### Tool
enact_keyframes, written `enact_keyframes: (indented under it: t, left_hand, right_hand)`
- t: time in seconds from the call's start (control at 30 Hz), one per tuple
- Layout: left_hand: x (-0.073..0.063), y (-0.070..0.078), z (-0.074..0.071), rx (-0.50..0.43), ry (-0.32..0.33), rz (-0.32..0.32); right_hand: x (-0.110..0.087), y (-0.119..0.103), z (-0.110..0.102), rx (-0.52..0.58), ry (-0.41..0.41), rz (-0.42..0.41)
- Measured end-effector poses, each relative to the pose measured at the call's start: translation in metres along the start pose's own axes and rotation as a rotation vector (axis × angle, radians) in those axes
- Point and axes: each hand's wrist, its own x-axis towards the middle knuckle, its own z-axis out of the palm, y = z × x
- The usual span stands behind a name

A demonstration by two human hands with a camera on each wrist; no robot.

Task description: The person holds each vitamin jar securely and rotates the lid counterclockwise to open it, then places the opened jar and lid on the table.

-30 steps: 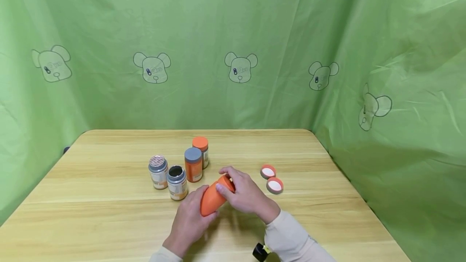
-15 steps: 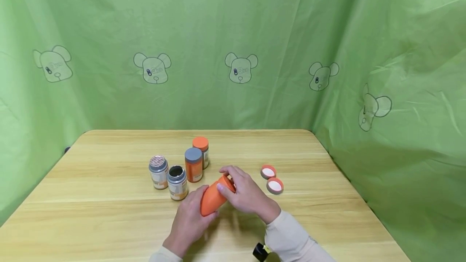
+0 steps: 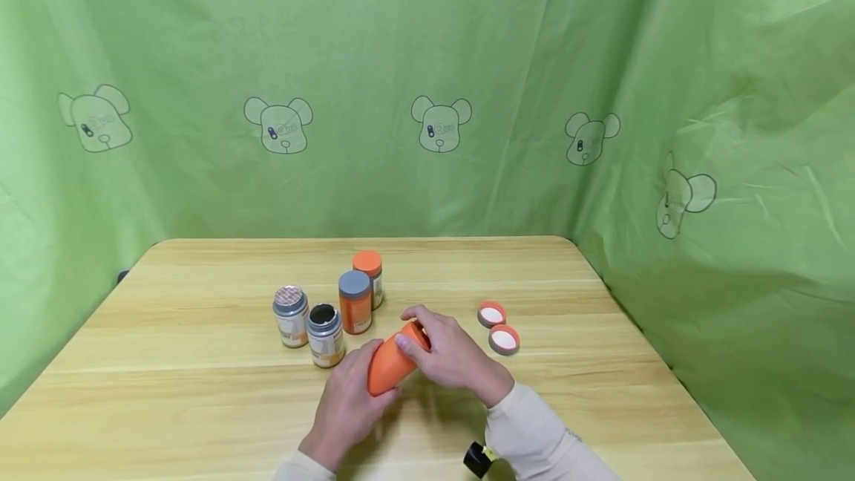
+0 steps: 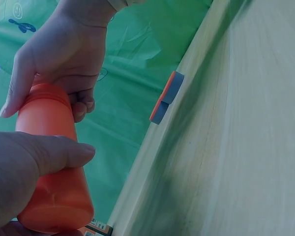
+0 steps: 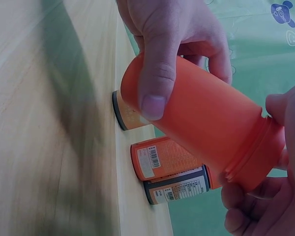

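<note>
An orange jar (image 3: 389, 367) is held tilted above the table in both hands. The left hand (image 3: 342, 403) grips its body around the lower end, thumb pressed across the side in the left wrist view. Around the upper end curl the fingers and thumb of the right hand (image 3: 450, 355), gripping the orange ringed end (image 5: 258, 157), set off from the body by a groove. Whether that end is a separate lid turning on the jar cannot be told. Fingers hide part of it.
Left of the hands stand a foil-topped jar (image 3: 292, 325), a jar with an open mouth (image 3: 326, 346), an orange jar with a grey lid (image 3: 355, 310) and an orange-lidded jar (image 3: 368, 264). Two upturned lids (image 3: 504, 341) lie right. A black object (image 3: 477, 460) sits by the right sleeve.
</note>
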Motion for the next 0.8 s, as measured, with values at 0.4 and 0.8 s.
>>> enact_keyframes:
  t: [0.4,0.8]
  left_hand:
    - [-0.0007,-0.0005,-0.0006,-0.005,-0.007,-0.016]
    - [0.0000,-0.0017,0.0000,0.005,-0.005,-0.007]
  right_hand:
    - [-0.0011,0.0013,0.0009,0.010,0.012,-0.028]
    - [-0.0015,0.0016,0.0003,0.014,0.021,-0.053]
